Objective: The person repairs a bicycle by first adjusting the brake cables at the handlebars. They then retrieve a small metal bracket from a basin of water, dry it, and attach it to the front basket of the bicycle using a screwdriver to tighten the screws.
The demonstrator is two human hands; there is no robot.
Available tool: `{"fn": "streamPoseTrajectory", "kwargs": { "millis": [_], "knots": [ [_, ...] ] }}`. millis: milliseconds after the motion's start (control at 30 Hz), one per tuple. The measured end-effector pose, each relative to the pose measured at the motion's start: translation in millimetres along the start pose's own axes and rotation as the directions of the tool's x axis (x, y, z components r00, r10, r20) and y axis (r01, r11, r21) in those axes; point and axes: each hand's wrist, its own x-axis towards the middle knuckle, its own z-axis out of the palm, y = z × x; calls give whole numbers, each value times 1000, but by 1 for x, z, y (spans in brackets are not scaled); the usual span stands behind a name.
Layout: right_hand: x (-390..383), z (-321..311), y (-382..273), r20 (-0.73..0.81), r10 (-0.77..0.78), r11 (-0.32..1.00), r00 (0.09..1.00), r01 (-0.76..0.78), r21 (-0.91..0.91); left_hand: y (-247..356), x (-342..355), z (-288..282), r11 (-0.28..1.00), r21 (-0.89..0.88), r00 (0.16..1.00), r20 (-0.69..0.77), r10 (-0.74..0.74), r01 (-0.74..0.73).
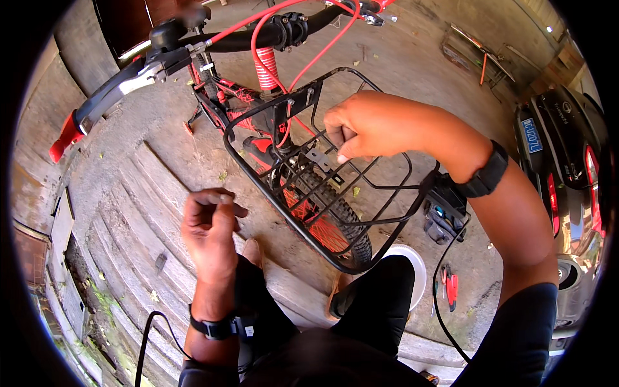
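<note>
A black wire basket (293, 216) is on the front of a red and black bicycle, above its front wheel (362, 242) with red spokes. My right hand (364, 126) is over the basket's inside, fingers curled in toward the thumb; whatever they may hold is hidden. Just below it, a small metal bracket plate (322, 165) with holes lies at the basket's floor wires. Left of the basket and apart from it, my left hand (209, 222) is raised with thumb and fingers pinched together. Anything in that pinch is too small to make out.
The handlebar (242, 42) and red cables (314, 64) cross the top. A white basin (419, 277), red-handled tool (452, 291) and dark tool bag (443, 222) are on the ground at right. Wooden planks (138, 213) lie left. A black car (564, 142) stands far right.
</note>
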Motion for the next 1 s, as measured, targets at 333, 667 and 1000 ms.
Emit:
{"fn": "streamPoseTrajectory", "kwargs": {
  "millis": [333, 667, 1000],
  "knots": [
    [35, 14, 35, 85, 91, 995, 992, -95, 38, -94, -25, 37, 644, -361, 737, 288, -611, 675],
    [61, 26, 30, 95, -45, 965, 994, 68, -254, -116, -33, 47, 597, -352, 693, 377, -614, 721],
    [74, 38, 23, 155, -69, 919, 985, 123, -374, -118, -27, 40, 500, -463, 679, 439, -588, 732]
  ]
}}
